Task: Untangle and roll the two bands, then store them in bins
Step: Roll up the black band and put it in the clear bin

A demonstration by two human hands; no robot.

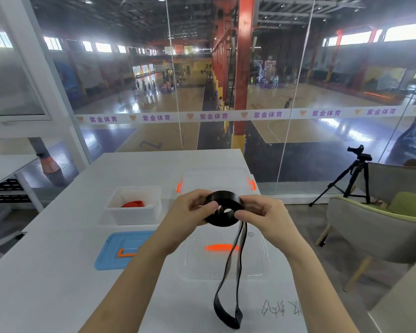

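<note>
While tail hangs, left hand [190, 213], right hand [269, 216] fingers [245, 215] pinch black band [222, 222].

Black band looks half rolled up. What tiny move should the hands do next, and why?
Probably wind one more turn onto the roll. The left hand and right hand pinch the coiled black band, but a long loop of it hangs loose below. The red band already lies in the white bin, so only this one seems unfinished.

Red band [132, 204] half hidden by bin [134, 215] wall; blue lid [112, 249] partly behind arm [151, 255].
</note>
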